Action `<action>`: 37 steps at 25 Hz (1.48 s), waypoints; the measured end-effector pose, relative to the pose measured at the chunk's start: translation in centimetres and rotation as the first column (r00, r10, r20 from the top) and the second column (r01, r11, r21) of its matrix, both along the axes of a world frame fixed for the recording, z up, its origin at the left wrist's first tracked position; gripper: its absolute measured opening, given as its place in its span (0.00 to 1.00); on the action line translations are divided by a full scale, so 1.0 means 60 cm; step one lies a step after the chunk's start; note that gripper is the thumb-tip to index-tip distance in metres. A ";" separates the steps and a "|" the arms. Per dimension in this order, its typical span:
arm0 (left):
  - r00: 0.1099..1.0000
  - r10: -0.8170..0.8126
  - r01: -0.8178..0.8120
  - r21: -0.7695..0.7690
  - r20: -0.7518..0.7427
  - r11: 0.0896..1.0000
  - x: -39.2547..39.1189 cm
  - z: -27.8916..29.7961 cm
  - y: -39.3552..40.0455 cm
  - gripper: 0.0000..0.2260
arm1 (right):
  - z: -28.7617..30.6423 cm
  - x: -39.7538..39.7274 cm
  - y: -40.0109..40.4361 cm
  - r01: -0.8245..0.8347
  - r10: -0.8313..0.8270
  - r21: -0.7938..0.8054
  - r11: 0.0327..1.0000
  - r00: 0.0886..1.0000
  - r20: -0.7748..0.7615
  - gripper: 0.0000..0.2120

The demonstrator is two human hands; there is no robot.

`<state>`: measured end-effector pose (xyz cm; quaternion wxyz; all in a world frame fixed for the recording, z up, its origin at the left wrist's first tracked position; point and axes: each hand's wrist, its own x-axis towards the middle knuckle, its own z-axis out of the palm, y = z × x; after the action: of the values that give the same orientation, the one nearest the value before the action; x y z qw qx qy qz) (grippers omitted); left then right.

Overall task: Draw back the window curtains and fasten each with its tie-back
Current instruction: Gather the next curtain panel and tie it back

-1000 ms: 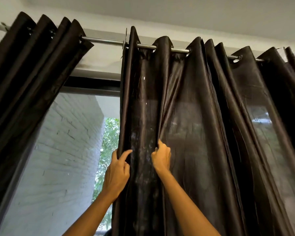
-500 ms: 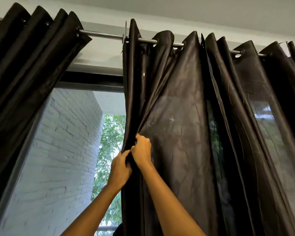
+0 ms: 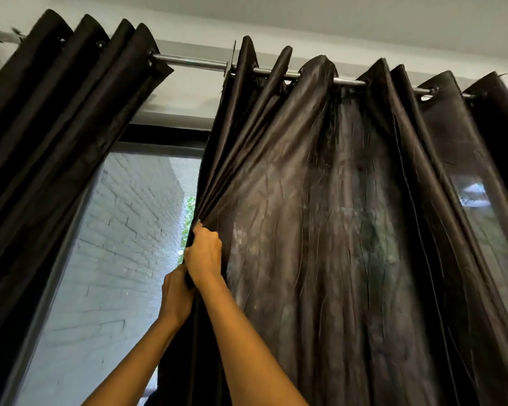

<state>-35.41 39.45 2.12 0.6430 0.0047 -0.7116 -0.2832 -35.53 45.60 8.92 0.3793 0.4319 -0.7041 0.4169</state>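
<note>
A: Where are the hands, and what do they hold?

B: Both hands are raised in front of the window [image 3: 123,259]. The right hand [image 3: 203,253] is the upper one. Its fingers are curled around the gathered left edge of the right curtain [image 3: 320,230], so it grips a bunch of folds. The left hand [image 3: 175,291] is just below it and touching it. Its fingers are also closed on the same edge of the cloth.

A: So the curtain is between the two hands?

B: Yes, the bunched edge runs down through both fists. Above the right hand the folds spread out like a fan up to the rod [image 3: 194,60]. To the right of the hands the rest of this curtain hangs wide and wrinkled, and some light comes through it.

A: How does the curtain hang on the rod?

B: The metal rod passes through round holes at the top of the cloth. The top of the right curtain makes several waves along the rod, to the right edge of the view.

A: And the other curtain?

B: The left curtain [image 3: 56,142] is pushed together in tight folds at the left end of the rod, well apart from the hands. No hand touches it.

A: What shows between the two curtains?

B: The glass with a dark frame [image 3: 165,136] above it. Behind the glass there is a white brick wall [image 3: 115,244] and a narrow strip of green leaves [image 3: 188,218], just beside the right hand.
</note>
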 end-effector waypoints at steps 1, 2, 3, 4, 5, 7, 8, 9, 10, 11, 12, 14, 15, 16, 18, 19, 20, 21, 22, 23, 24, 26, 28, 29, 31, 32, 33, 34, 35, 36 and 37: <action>1.000 0.005 -0.005 -0.033 0.006 0.999 0.002 0.002 0.002 0.16 | 0.001 -0.004 0.006 -0.008 0.008 -0.010 1.000 1.000 -0.005 0.23; 1.000 -0.005 0.006 -0.068 0.013 0.998 0.005 0.005 0.011 0.12 | 0.000 -0.009 0.018 -0.016 0.016 -0.022 1.000 1.000 -0.004 0.22; 1.000 -0.025 0.027 -0.092 0.017 0.995 0.005 0.007 0.025 0.06 | -0.001 -0.018 0.033 -0.015 0.015 -0.031 0.999 1.000 -0.004 0.20; 0.998 -0.059 0.061 -0.092 0.024 0.994 0.003 0.010 0.039 0.08 | -0.004 -0.027 0.050 -0.009 0.009 -0.036 0.999 1.000 -0.003 0.19; 0.995 -0.094 0.095 -0.080 0.027 0.992 -0.003 0.012 0.052 0.14 | -0.007 -0.038 0.067 -0.003 0.002 -0.045 0.999 1.000 -0.006 0.17; 0.988 -0.137 0.141 -0.062 0.065 0.988 -0.019 0.015 0.079 0.22 | -0.015 -0.057 0.109 -0.008 0.007 -0.084 0.996 1.000 -0.010 0.15; 0.984 -0.148 0.156 -0.073 0.097 0.985 -0.025 0.015 0.095 0.24 | -0.018 -0.067 0.128 -0.012 0.012 -0.106 0.994 1.000 0.001 0.18; 0.977 -0.156 0.170 -0.092 0.143 0.981 -0.032 0.016 0.107 0.25 | -0.020 -0.078 0.146 -0.016 0.018 -0.123 0.992 1.000 0.017 0.21; 0.968 -0.160 0.184 -0.115 0.194 0.976 -0.037 0.019 0.121 0.27 | -0.020 -0.088 0.163 -0.024 0.029 -0.130 0.991 0.999 0.033 0.24; 0.956 -0.166 0.201 -0.128 0.241 0.971 -0.041 0.024 0.135 0.29 | -0.019 -0.100 0.178 -0.032 0.038 -0.127 0.991 0.998 0.043 0.24; 0.943 -0.175 0.216 -0.122 0.283 0.969 -0.047 0.027 0.147 0.31 | -0.016 -0.111 0.192 -0.040 0.046 -0.110 0.993 0.997 0.054 0.24; 0.928 -0.177 0.222 -0.104 0.327 0.970 -0.059 0.029 0.174 0.32 | -0.010 -0.130 0.218 -0.051 0.055 -0.060 0.997 0.996 0.068 0.23; 0.932 -0.154 0.198 -0.103 0.328 0.975 -0.067 0.028 0.187 0.31 | -0.008 -0.136 0.230 -0.050 0.051 -0.019 0.999 0.996 0.074 0.22; 0.947 -0.111 0.151 -0.112 0.301 0.982 -0.075 0.025 0.200 0.29 | -0.006 -0.137 0.240 -0.048 0.045 0.035 0.998 0.996 0.081 0.22; 0.985 -0.055 0.069 -0.082 0.166 0.994 -0.093 0.019 0.221 0.22 | -0.003 -0.129 0.257 -0.047 0.035 0.145 0.988 0.996 0.082 0.25; 0.994 -0.035 0.038 -0.030 0.103 0.999 -0.098 0.018 0.230 0.17 | 0.000 -0.126 0.266 -0.027 0.014 0.175 0.984 0.997 0.073 0.27; 0.997 -0.004 0.002 0.018 0.077 1.000 -0.099 0.019 0.239 0.15 | 0.007 -0.126 0.278 0.042 -0.045 0.141 0.989 0.999 0.017 0.29; 0.996 0.035 -0.038 0.040 0.079 0.998 -0.098 0.019 0.243 0.14 | 0.018 -0.130 0.292 0.165 -0.161 0.029 0.986 0.983 -0.091 0.31; 0.994 0.070 -0.073 0.036 0.084 0.997 -0.098 0.018 0.244 0.14 | 0.028 -0.137 0.309 0.291 -0.315 -0.142 0.946 0.930 -0.191 0.32; 0.993 0.092 -0.094 0.022 0.079 0.995 -0.096 0.016 0.242 0.15 | 0.038 -0.146 0.329 0.386 -0.449 -0.288 0.876 0.872 -0.197 0.34; 0.993 0.097 -0.097 0.003 0.067 0.995 -0.094 0.013 0.236 0.16 | 0.048 -0.161 0.348 0.450 -0.518 -0.364 0.815 0.848 -0.110 0.38; 0.997 0.071 -0.068 -0.058 0.043 0.996 -0.092 0.004 0.219 0.20 | 0.058 -0.191 0.375 0.434 -0.390 -0.379 0.817 0.901 0.192 0.48; 0.999 0.041 -0.040 -0.148 0.006 0.988 -0.092 -0.003 0.205 0.28 | 0.054 -0.209 0.384 0.315 -0.155 -0.379 0.870 0.905 0.397 0.55; 0.999 0.040 -0.043 -0.190 -0.018 0.981 -0.094 -0.004 0.201 0.32 | 0.051 -0.217 0.383 0.281 -0.102 -0.367 0.887 0.893 0.438 0.54; 0.997 0.070 -0.077 -0.245 -0.038 0.966 -0.094 -0.003 0.198 0.39 | 0.046 -0.227 0.373 0.271 -0.091 -0.343 0.899 0.883 0.460 0.45; 0.996 0.085 -0.089 -0.263 -0.026 0.961 -0.092 -0.002 0.199 0.40 | 0.046 -0.232 0.365 0.282 -0.109 -0.341 0.897 0.888 0.446 0.36; 0.995 0.095 -0.092 -0.270 -0.003 0.959 -0.090 0.001 0.200 0.38 | 0.047 -0.233 0.357 0.290 -0.127 -0.351 0.891 0.899 0.420 0.26; 0.995 0.097 -0.086 -0.259 0.028 0.962 -0.087 0.006 0.202 0.35 | 0.048 -0.231 0.350 0.284 -0.137 -0.362 0.888 0.915 0.380 0.17; 0.994 0.086 -0.069 -0.233 0.064 0.970 -0.086 0.010 0.203 0.32 | 0.048 -0.225 0.343 0.272 -0.150 -0.352 0.895 0.929 0.337 0.09; 0.993 0.064 -0.043 -0.201 0.103 0.979 -0.086 0.015 0.203 0.28 | 0.049 -0.215 0.338 0.257 -0.165 -0.314 0.914 0.942 0.292 0.02; 0.990 0.037 -0.014 -0.167 0.136 0.986 -0.088 0.018 0.201 0.27 | 0.053 -0.205 0.332 0.246 -0.178 -0.267 0.932 0.950 0.255 0.05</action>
<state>-40.67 51.54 3.22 0.5938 -0.0201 -0.7755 -0.2136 -47.83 65.51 12.10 0.3998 0.2410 -0.7150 0.5204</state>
